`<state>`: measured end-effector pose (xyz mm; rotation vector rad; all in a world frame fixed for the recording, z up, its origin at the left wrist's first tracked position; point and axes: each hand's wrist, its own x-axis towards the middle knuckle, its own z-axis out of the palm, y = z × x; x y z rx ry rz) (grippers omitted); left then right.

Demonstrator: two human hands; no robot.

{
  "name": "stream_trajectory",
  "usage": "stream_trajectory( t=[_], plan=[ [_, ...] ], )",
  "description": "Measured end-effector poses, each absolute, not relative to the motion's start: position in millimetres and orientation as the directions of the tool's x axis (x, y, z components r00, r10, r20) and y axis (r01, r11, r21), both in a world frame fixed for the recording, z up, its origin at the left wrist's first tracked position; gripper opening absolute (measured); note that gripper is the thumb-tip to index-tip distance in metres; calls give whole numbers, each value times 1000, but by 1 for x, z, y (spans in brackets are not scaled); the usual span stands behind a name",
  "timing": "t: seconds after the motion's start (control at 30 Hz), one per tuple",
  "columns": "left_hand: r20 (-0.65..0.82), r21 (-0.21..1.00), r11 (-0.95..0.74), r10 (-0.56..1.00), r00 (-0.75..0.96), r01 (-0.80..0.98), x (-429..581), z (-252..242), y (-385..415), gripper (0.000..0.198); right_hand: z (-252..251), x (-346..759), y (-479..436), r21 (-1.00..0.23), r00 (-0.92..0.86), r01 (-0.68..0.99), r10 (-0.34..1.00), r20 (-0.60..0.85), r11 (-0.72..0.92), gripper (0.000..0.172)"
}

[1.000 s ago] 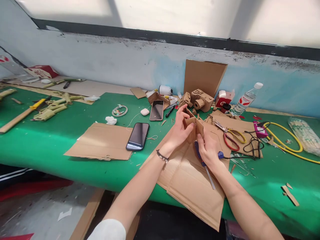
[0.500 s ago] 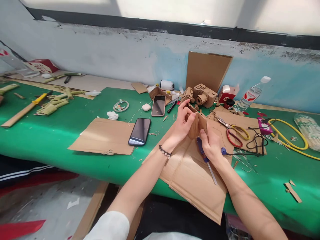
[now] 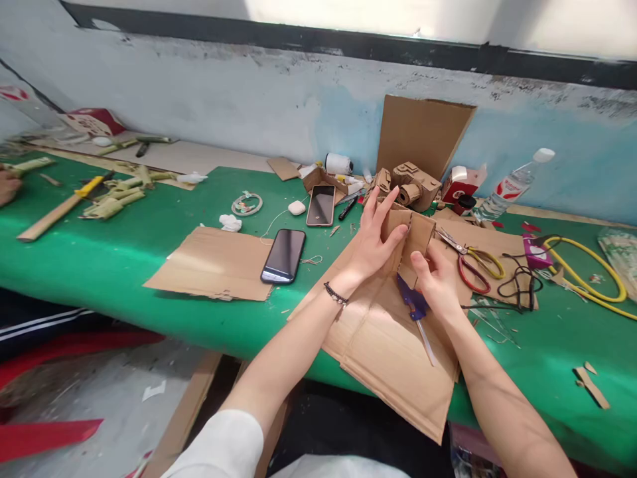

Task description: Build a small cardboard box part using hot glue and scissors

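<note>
A small folded cardboard piece (image 3: 418, 234) stands with two panels meeting at an angle, held between both hands. My left hand (image 3: 374, 240) grips its left panel, the thumb on the inner face and the other fingers stretched behind. With the thumb in front, my right hand (image 3: 438, 282) holds the lower right panel; some of its fingers are hidden. Just below lies a blue glue gun (image 3: 412, 302) with a pale glue stick (image 3: 426, 344) poking out of its back. It rests on a large creased cardboard sheet (image 3: 393, 372).
Scissors (image 3: 472, 259) and a tangled black cord lie right of my hands. Behind are a cardboard camera model (image 3: 415, 186) and a water bottle (image 3: 517, 182). Two phones, one a dark phone (image 3: 283, 255), lie left. Another person's hand (image 3: 8, 186) shows at the left edge.
The folded cardboard has turned, so its inner faces now show more toward me. My right hand has shifted slightly right, and my left fingers have spread. The whole view has swung a little.
</note>
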<state>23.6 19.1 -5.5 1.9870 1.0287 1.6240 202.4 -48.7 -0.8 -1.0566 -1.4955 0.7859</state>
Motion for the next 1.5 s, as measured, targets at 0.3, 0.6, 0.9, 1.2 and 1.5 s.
stream_trajectory(
  t=[0.3, 0.6, 0.9, 1.2, 1.5],
  plan=[
    [684, 668, -642, 729, 28, 376, 29, -6, 9, 64, 1, 196, -52, -939, -14, 120, 946, 324, 323, 47],
    [666, 700, -628, 746, 7, 338, 32, -8, 4, 63, 0, 194, -54, -922, -4, 201, 941, 338, 332, 44],
    [630, 736, -590, 776, -17, 331, 33, -6, -1, 58, 1, 195, -54, -909, -17, 209, 931, 365, 361, 46],
    [627, 737, -583, 778, -24, 342, 33, -6, -2, 57, -5, 194, -54, -916, -81, 184, 934, 348, 357, 55],
    [711, 658, -626, 699, -71, 420, 25, -7, 6, 32, -11, 215, -43, -841, -2, 384, 911, 412, 381, 53]
  ],
)
